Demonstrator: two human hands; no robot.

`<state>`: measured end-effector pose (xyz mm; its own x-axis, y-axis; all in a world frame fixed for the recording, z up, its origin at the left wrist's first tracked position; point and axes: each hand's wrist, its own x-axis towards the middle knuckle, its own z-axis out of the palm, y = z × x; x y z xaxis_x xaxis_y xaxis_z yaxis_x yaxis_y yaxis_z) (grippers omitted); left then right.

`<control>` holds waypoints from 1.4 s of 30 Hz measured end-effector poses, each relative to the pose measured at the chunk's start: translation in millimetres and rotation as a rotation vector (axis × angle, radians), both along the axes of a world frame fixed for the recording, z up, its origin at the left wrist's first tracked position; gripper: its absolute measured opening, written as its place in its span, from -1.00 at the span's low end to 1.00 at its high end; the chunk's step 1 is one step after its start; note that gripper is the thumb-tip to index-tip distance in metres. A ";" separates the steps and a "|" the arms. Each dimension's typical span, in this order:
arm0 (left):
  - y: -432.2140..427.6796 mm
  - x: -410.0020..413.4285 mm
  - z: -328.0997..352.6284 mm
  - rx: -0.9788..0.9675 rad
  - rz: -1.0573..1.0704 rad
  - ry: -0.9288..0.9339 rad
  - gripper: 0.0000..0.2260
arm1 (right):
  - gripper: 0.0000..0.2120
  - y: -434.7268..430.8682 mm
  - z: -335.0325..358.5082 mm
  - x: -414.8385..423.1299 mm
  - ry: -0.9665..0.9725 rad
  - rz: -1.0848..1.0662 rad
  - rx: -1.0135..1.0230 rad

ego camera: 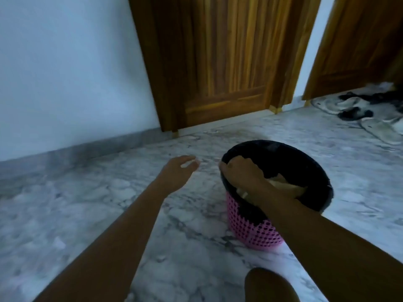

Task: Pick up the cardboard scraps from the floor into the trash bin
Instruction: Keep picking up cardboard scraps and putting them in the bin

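A pink lattice trash bin [255, 231] lined with a black bag stands on the marble floor at centre right. Pale cardboard scraps [283, 185] lie inside it. My right hand [239, 172] grips the bin's near-left rim, fingers curled over the bag's edge. My left hand [180, 168] hovers over the floor to the left of the bin, fingers relaxed and slightly spread, holding nothing. No scraps show on the floor around the bin.
A wooden door [222, 59] stands behind the bin, a second one [359, 44] at the far right. Sandals and shoes [357, 110] lie by that doorway. A white wall [65, 73] with a grey skirting runs along the left. My knee [268, 286] shows at the bottom.
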<state>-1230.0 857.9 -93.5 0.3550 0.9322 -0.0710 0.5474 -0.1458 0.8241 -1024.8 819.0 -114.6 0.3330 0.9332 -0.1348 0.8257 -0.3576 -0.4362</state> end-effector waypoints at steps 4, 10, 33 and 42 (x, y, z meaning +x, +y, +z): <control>-26.0 -109.0 13.7 0.077 0.271 0.085 -0.65 | -0.46 24.3 -0.6 -123.1 0.044 0.269 0.015; -160.9 -305.3 44.7 0.044 0.801 0.151 -0.62 | -0.51 -26.8 30.0 -350.9 0.059 0.811 0.041; -830.1 -462.0 27.8 -0.374 1.699 0.283 -0.48 | -0.52 -568.7 22.0 -664.1 -0.067 1.975 -0.106; -897.0 -486.3 -53.7 -0.498 1.751 0.074 -0.53 | -0.37 -646.2 -62.6 -698.5 -0.330 2.074 -0.283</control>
